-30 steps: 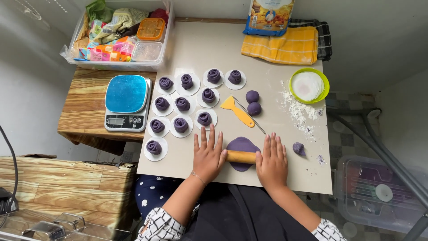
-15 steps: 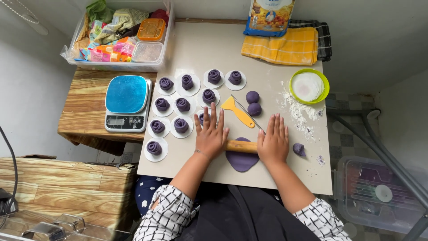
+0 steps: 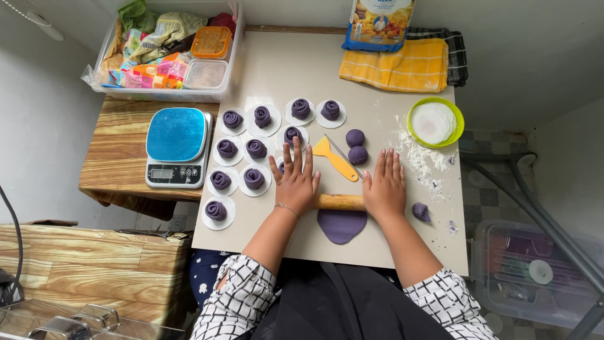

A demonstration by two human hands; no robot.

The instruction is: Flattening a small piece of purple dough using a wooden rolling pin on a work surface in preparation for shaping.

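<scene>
A wooden rolling pin [image 3: 340,202] lies across the far edge of a flat sheet of purple dough [image 3: 341,225] on the beige table [image 3: 296,75]. My left hand [image 3: 296,179] presses flat on the pin's left end, fingers spread. On the pin's right end rests my right hand [image 3: 384,186], palm down. Neither hand grips anything. Several purple rose-shaped dough pieces on white paper rounds [image 3: 254,179] sit left of my left hand. Two purple dough balls [image 3: 356,146] and a yellow scraper [image 3: 333,157] lie just beyond my fingers.
A small purple dough lump [image 3: 421,211] lies right of my right hand. A green bowl of white rounds [image 3: 435,123] and scattered flour sit at the right. A blue kitchen scale [image 3: 177,145], a plastic bin of packets [image 3: 167,53], a yellow cloth [image 3: 397,65] and a bag [image 3: 379,24] surround the work area.
Both hands have pushed the rolling pin away from me, from the near part of the dough to its far edge. More of the flattened dough now shows below the pin.
</scene>
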